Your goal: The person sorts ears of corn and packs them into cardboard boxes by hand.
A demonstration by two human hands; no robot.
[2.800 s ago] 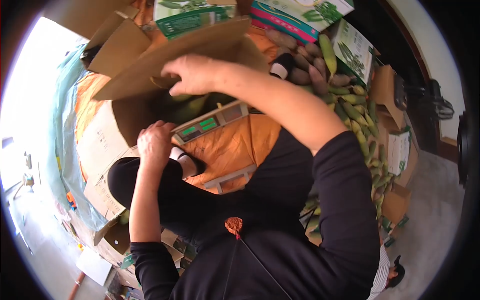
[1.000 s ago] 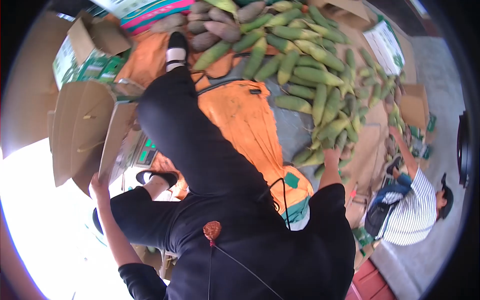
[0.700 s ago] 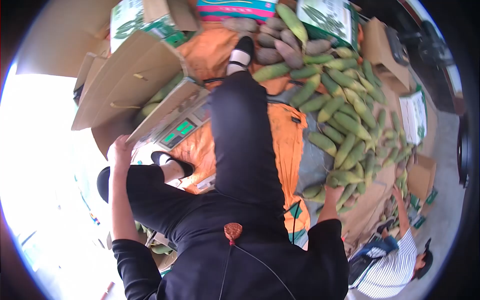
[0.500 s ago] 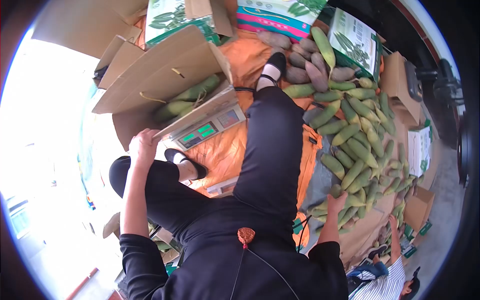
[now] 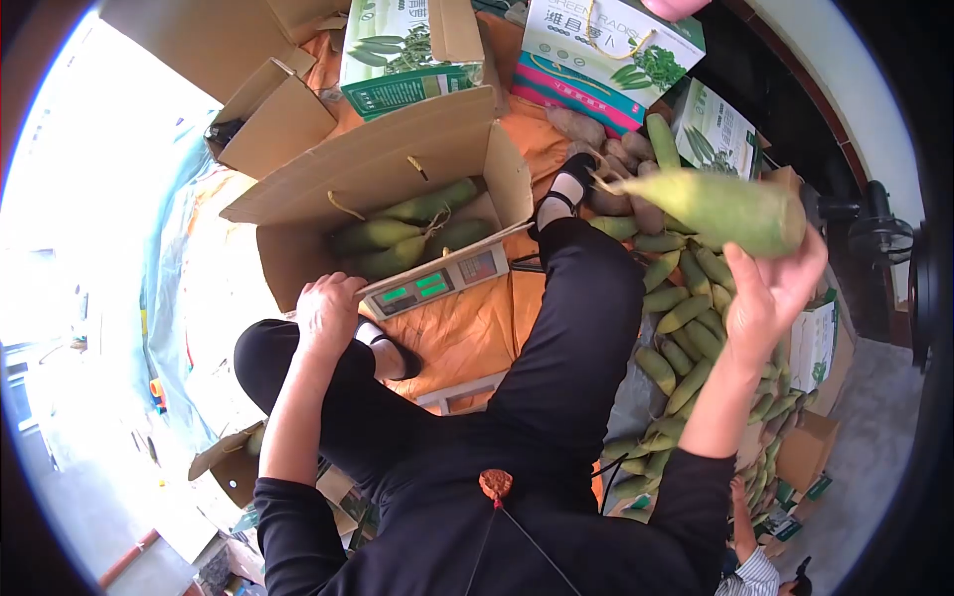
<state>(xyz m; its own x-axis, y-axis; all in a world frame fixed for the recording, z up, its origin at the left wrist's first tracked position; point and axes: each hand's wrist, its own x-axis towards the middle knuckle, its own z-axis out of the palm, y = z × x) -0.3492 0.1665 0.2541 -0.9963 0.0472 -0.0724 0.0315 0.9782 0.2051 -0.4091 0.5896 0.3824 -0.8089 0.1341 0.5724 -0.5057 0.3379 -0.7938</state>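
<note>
My right hand [image 5: 780, 293] is raised and closed around the thick end of a green radish [image 5: 725, 211], whose thin root end points left. My left hand [image 5: 331, 313] grips the near left corner of an open cardboard box [image 5: 280, 266], fingers curled over its edge. Several green radishes [image 5: 373, 235] lie inside the box. Under it shows a scale [image 5: 447, 281] with lit green digits. To my right is a big heap of green radishes [image 5: 686, 313].
Printed radish cartons [image 5: 407, 94] and a white carton with a rope handle [image 5: 611, 50] stand ahead. Reddish radishes [image 5: 576, 124] lie near my foot. An orange sheet [image 5: 477, 323] covers the floor. A fan [image 5: 879, 233] is at right, another person's arm [image 5: 741, 521] at lower right.
My right hand has lifted a radish from the heap, up and forward. My left hand stays on the box edge. The view has shifted, showing more of the box's inside.
</note>
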